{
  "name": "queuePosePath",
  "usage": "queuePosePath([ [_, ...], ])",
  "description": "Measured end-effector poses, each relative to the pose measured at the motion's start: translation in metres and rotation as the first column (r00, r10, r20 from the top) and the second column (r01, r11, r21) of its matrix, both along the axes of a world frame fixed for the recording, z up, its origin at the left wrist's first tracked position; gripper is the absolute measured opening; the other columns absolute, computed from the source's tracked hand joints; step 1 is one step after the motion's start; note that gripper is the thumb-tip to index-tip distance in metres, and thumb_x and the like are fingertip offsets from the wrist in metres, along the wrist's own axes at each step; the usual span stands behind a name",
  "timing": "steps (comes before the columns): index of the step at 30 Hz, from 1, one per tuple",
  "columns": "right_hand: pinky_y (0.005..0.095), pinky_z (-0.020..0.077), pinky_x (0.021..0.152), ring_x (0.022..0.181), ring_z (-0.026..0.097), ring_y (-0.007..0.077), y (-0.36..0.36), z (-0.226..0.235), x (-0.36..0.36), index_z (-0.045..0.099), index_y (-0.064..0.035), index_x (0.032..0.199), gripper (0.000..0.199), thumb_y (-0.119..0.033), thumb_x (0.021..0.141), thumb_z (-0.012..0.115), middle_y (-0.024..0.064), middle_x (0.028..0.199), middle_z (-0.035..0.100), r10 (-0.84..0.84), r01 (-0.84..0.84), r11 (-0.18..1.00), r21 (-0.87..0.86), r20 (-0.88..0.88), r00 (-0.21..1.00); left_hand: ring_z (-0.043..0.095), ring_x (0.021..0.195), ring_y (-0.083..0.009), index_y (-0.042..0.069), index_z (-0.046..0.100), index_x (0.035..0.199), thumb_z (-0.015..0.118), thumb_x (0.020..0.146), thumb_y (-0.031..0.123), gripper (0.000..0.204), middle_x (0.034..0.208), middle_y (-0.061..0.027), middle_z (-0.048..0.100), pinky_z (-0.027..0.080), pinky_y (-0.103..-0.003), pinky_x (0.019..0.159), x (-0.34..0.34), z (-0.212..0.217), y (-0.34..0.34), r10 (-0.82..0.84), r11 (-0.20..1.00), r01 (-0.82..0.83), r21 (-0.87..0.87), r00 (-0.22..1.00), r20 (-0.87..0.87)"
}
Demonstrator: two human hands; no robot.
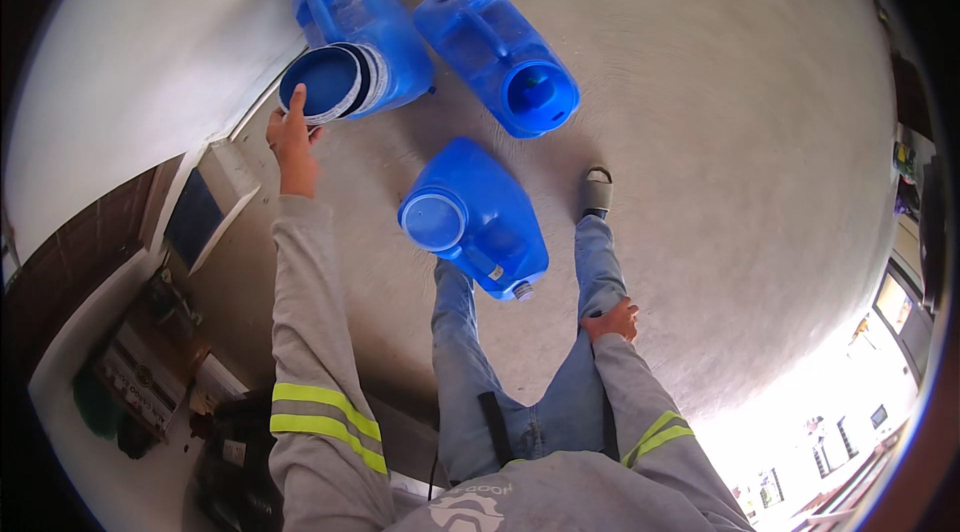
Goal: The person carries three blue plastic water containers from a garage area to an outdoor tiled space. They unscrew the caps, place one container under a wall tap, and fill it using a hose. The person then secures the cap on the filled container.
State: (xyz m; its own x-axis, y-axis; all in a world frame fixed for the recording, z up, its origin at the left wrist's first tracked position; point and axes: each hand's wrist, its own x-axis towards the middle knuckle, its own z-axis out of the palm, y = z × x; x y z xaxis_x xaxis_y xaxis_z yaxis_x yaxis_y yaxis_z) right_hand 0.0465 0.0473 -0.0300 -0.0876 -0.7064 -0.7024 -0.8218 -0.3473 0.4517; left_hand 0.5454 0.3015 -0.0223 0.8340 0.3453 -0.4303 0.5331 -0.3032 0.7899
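My left hand (293, 139) grips the near rim of a round, white-rimmed bucket (368, 80), its thumb over the edge and its fingers mostly hidden below. The bucket has a dark blue inside and tilts in front of a blue jug (375, 17) by the wall. Whether bucket and jug touch, I cannot tell. To their right lies a second blue jug (470, 32) with a wide round opening facing me. Nearest my legs is a third blue jug (510, 217), a translucent round cover on its wide end. My right hand (612, 320) rests on my right knee, holding nothing.
A white wall (150, 42) runs along the far left and meets the grey concrete floor (720, 132). Cardboard boxes (145, 377) and a black plastic bag (235, 477) sit at the lower left. My slippered right foot (597, 194) is beside the nearest jug.
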Motion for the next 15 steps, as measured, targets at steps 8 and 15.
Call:
queuePosePath([
  [8,0.0451,0.0534,0.091,0.114,0.058,0.0339,-0.003,0.000,0.005,0.043,-0.0032,0.127,0.092,-0.039,0.055,0.089,0.0171,0.122,0.051,-0.039,0.039,0.999,0.008,0.003,0.999,0.054,0.056,-0.0093,0.002,0.063,0.102,0.079,0.078,0.052,0.057,0.077,-0.0037,0.063,0.040,-0.022,0.046,0.012,-0.007,-0.008,-0.032,0.993,0.036,0.111,0.999,-0.034],
  [15,0.0457,0.0534,0.091,0.112,0.058,0.0348,-0.004,0.000,0.004,0.043,-0.0029,0.126,0.092,-0.038,0.055,0.090,0.0172,0.121,0.051,-0.034,0.034,0.999,0.008,0.030,0.999,0.052,0.053,-0.0086,0.004,0.062,0.097,0.081,0.076,0.051,0.055,0.072,-0.0030,0.062,0.038,-0.021,0.044,0.013,-0.007,-0.001,0.015,0.997,-0.020,0.081,0.998,0.061],
])
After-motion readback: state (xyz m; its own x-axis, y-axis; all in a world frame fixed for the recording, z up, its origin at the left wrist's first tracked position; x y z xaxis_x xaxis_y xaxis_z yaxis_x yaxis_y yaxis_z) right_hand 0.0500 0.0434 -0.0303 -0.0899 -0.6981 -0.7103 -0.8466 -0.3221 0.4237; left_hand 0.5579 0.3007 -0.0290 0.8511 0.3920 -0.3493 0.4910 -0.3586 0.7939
